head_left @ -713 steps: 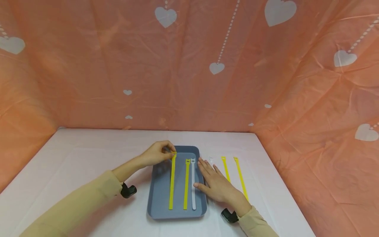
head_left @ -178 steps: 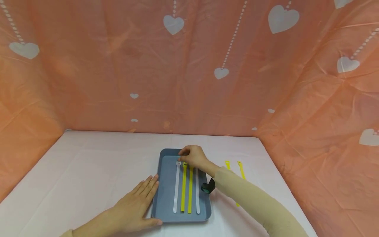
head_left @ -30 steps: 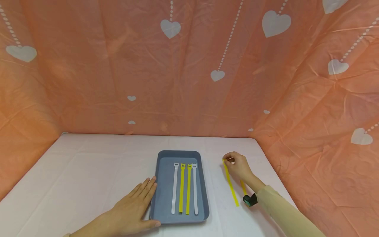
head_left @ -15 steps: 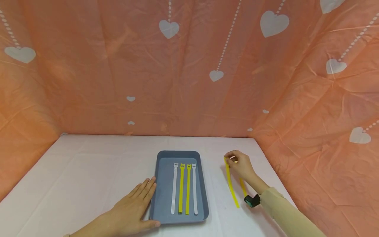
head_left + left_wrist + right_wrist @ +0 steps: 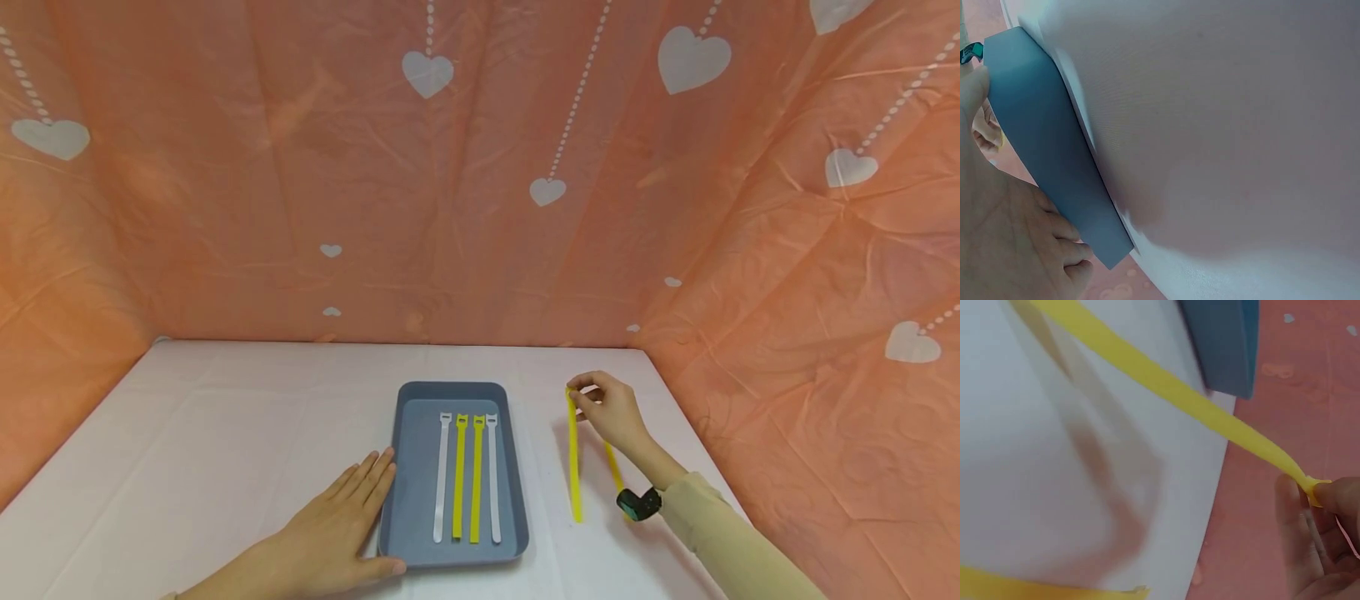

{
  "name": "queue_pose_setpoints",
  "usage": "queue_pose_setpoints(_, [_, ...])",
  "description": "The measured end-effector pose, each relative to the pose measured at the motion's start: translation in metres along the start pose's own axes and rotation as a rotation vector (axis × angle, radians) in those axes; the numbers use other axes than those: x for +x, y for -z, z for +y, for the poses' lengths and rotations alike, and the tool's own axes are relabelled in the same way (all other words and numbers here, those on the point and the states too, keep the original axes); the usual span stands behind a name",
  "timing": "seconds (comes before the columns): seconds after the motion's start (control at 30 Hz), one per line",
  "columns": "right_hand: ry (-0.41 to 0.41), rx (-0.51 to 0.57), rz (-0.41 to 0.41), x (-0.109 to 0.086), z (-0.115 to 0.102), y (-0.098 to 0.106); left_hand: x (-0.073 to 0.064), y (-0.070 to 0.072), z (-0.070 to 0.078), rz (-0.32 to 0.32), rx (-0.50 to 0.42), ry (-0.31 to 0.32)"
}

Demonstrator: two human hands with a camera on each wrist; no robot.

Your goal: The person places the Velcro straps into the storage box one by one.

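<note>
My right hand (image 5: 617, 417) pinches the head end of a yellow cable tie (image 5: 574, 467) between thumb and finger, to the right of the tray. In the right wrist view that same tie slants up and left from my fingertips, lifted off the cloth. My left hand (image 5: 330, 525) rests with straight fingers against the left wall of the grey-blue tray (image 5: 412, 475). Inside the tray lie two white ties, the left one (image 5: 442, 483) and the right one (image 5: 493, 483), with two yellow ties (image 5: 460, 483) between them, all side by side, slotted heads at the far end.
Another yellow tie (image 5: 1054, 589) lies on the white tablecloth (image 5: 285, 400), partly hidden by my right hand and wrist camera (image 5: 639, 504) in the head view. An orange curtain (image 5: 480, 275) with white hearts encloses the back and sides of the table.
Compared with half a second ago, my right hand has risen a little and the pinched yellow tie has come up, hanging straighter. My left hand and the tray stay in place.
</note>
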State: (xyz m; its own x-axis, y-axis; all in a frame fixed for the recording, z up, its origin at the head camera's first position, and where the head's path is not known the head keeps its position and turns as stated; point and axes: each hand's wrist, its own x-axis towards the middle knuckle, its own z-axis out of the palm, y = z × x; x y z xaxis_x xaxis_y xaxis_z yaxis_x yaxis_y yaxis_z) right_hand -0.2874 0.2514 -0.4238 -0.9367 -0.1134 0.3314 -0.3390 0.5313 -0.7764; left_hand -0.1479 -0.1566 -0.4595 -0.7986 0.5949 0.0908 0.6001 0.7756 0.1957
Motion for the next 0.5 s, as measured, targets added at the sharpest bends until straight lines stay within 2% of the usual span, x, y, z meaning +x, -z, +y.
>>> queue_pose_setpoints(0.5, [0.058, 0.103, -0.004, 0.006, -0.030, 0.002, 0.000, 0.000, 0.000, 0.001, 0.000, -0.004])
